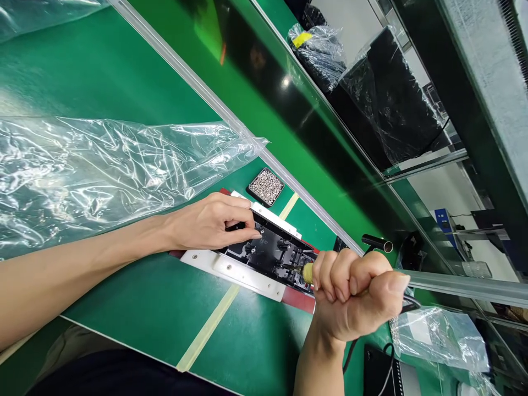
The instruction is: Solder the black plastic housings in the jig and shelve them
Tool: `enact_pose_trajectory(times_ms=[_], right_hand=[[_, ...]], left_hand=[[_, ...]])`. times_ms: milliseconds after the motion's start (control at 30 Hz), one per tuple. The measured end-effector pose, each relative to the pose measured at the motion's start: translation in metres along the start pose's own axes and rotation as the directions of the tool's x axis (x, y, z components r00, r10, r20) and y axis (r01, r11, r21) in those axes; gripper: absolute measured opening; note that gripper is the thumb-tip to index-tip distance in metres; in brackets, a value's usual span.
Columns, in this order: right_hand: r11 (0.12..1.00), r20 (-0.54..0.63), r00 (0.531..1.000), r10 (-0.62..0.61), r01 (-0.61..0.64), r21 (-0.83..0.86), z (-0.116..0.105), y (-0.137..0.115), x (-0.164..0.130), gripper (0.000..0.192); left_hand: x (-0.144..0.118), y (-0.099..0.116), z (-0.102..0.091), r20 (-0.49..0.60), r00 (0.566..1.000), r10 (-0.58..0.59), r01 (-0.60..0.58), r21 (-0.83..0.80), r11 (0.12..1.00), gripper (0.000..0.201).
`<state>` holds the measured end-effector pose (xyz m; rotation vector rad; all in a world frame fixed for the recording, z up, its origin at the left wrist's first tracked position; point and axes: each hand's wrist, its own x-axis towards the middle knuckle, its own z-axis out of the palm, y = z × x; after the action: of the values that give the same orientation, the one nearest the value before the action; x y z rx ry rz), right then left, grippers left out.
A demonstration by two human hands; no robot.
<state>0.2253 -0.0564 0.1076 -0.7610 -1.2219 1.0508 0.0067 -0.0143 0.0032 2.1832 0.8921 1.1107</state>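
Note:
My right hand [355, 291] wraps around an electric screwdriver, its yellow nose [307, 273] showing below the fist. The dark bit points down onto the right part of a black plastic housing [264, 250] with moulded posts and ribs. Most of the tool's body is hidden in my palm. Over the left part of the housing, my left hand [214, 223] has its fingers curled and its thumb close to the index finger. Whatever lies between those fingertips is too small to name. A fixture with white blocks [247, 278] and a red base [299, 300] lies around the housing.
A small black tray of screws [266, 187] stands beyond the fixture. Clear plastic sheeting [124, 176] covers the left of the green table [157, 324]. A metal rail [198, 88] runs behind. Cables [350, 352] and a black device [388, 371] are at lower right.

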Motion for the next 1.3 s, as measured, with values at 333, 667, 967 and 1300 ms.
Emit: enact_pose_trajectory(times_ms=[333,667,967,1300], right_hand=[[1.000,-0.049,0.998,0.030,-0.030,-0.003,0.0060,0.0023,-0.0001,0.055],[0.999,-0.087,0.995,0.045,-0.045,-0.007,0.0084,0.0024,-0.0002,0.055],[0.999,-0.075,0.996,0.044,-0.044,-0.003,0.0068,0.0025,-0.0004,0.054],[1.000,-0.066,0.998,0.022,-0.022,-0.007,0.0104,0.0032,-0.0004,0.051]], left_hand=[[0.0004,0.0006,0.0006,-0.004,1.000,-0.010,0.010,-0.021,1.000,0.021],[0.0007,0.0008,0.0000,0.003,1.000,-0.014,0.014,-0.020,1.000,0.021],[0.0007,0.0011,0.0004,0.009,1.000,-0.027,0.027,-0.018,0.999,0.023],[0.0012,0.0022,-0.0004,0.021,0.999,-0.042,0.042,-0.025,0.999,0.024]])
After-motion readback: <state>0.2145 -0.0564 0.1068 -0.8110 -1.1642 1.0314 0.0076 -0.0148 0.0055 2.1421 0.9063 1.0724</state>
